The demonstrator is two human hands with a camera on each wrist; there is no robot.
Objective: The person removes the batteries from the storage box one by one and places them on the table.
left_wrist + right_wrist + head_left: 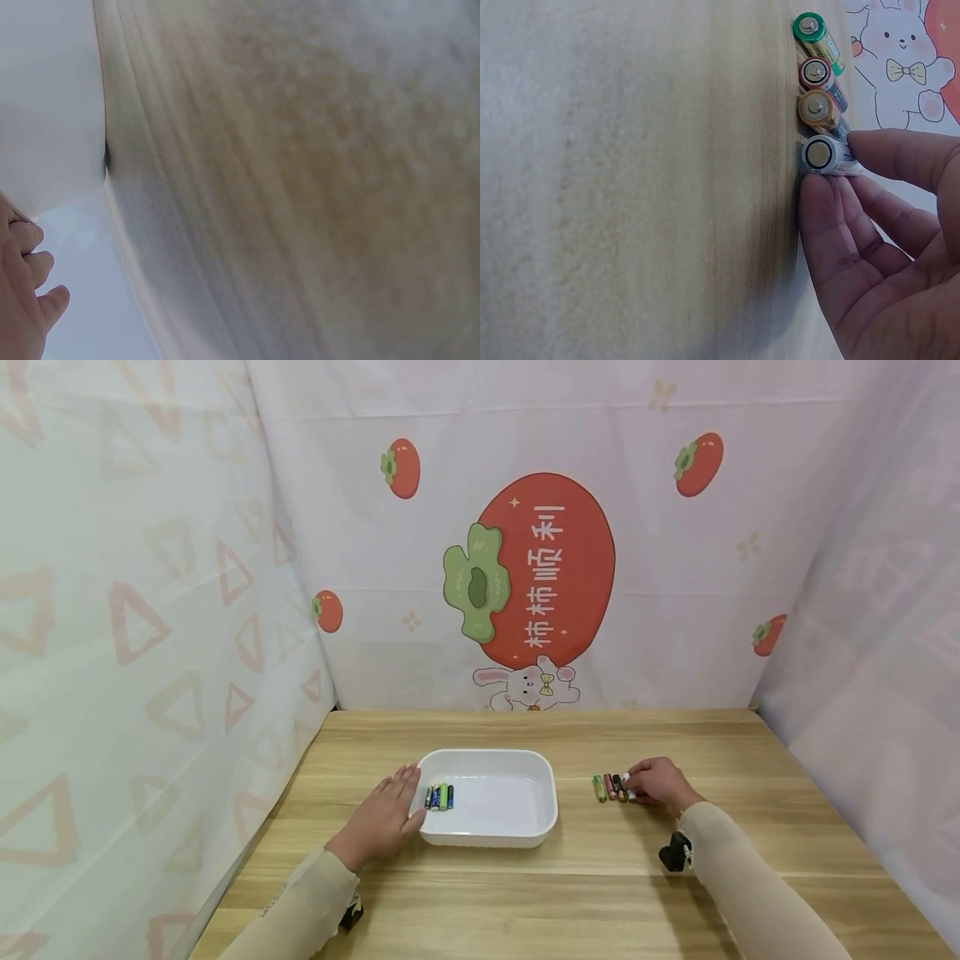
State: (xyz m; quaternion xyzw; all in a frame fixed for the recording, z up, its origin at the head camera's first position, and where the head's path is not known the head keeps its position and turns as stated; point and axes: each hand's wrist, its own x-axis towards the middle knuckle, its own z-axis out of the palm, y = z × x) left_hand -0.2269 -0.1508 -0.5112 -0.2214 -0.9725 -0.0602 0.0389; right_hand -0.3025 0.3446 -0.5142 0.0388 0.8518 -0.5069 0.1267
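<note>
My right hand pinches a white battery between thumb and fingers at the right end of a short row on the table. Beside it lie a battery with a copper-coloured end, a red-ringed one and a green one, side by side. My left hand, fingers extended, rests against the left rim of a white rectangular tray. Inside the tray, at its left end, several batteries in green, blue and dark colours lie in a row. Only some fingers of the left hand show in the left wrist view.
The wooden table runs back to a printed cloth with persimmons and a rabbit. More cloth hangs along the left side and the right side. Bare wood lies between the tray and the battery row.
</note>
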